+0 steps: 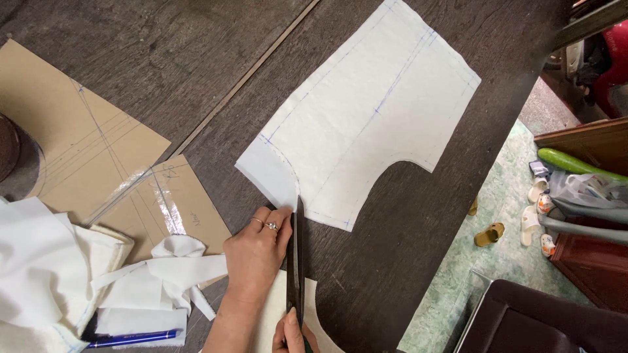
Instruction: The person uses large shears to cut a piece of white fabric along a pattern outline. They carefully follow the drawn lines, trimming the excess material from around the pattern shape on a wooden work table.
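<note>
Dark table (pixel 405 248), scissors (pixel 296 261) at white fabric (pixel 366 111).

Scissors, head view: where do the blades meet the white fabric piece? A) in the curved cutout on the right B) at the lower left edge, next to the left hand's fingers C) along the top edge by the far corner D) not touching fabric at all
B: the dark scissors point up into the lower left edge of the white fabric piece, right beside the fingers of the left hand, which presses that edge down; the right hand holds the handles.
</note>
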